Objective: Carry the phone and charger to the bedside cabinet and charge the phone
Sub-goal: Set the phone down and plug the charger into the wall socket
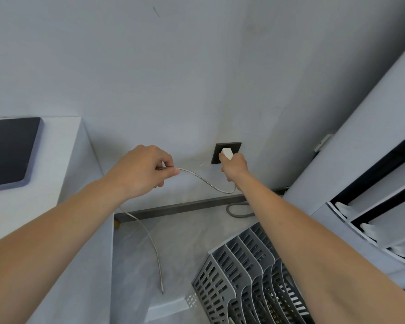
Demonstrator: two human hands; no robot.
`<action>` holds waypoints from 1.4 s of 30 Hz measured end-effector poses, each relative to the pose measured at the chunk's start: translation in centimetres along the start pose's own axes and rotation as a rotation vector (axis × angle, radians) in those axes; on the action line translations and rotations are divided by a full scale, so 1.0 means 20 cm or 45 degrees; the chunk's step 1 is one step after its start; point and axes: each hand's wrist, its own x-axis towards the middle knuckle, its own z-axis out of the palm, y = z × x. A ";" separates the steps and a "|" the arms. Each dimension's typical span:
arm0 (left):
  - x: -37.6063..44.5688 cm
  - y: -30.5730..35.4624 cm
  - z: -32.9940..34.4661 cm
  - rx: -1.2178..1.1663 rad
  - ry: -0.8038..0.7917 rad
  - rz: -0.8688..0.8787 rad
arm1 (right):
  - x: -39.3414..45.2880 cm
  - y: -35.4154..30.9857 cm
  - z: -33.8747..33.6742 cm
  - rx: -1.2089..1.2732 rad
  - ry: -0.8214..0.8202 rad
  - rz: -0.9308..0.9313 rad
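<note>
A dark phone (9, 152) lies flat, screen up, on the white bedside cabinet (63, 146) at the left. My right hand (234, 168) grips the white charger plug (227, 153), which is pressed against the black wall socket (220, 148) low on the wall. My left hand (142, 170) pinches the white cable (204, 180) partway along. The cable sags between both hands. Its free end (161, 288) hangs down from my left hand beside the cabinet, toward the floor.
A grey slotted file rack (243, 277) stands on the floor at the lower right. A white shelf unit (372, 183) rises on the right. A grey cord loop (239, 210) lies by the dark skirting board (185, 206).
</note>
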 end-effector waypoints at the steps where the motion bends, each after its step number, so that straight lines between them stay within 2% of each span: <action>1: 0.00 0.00 0.00 -0.005 -0.005 0.000 | 0.00 0.00 0.00 -0.003 0.003 -0.005; 21: 0.00 0.03 -0.02 -0.048 -0.076 0.003 | 0.03 -0.03 -0.01 0.011 0.006 0.013; 27: 0.00 0.00 -0.03 -0.032 -0.068 0.011 | -0.09 -0.06 -0.04 0.325 -0.063 0.214; 32: 0.01 -0.02 -0.01 -0.039 -0.073 0.023 | -0.38 -0.04 -0.07 0.551 -0.143 0.431; 34: 0.02 -0.03 0.00 -0.054 -0.076 0.029 | -0.53 -0.04 -0.08 0.503 -0.133 0.456; 36: 0.01 -0.02 0.00 -0.080 -0.088 0.032 | -0.67 -0.04 -0.08 -0.021 0.029 0.212; 38: -0.01 -0.01 0.00 -0.112 -0.086 0.038 | -0.82 -0.08 -0.10 -0.404 0.193 -0.256; 40: -0.04 0.01 0.00 -0.173 -0.077 0.036 | -0.93 -0.15 -0.10 -0.371 0.110 -0.542; 42: -0.08 0.02 -0.01 -0.259 -0.085 0.020 | -0.99 -0.21 -0.07 -0.192 -0.110 -0.614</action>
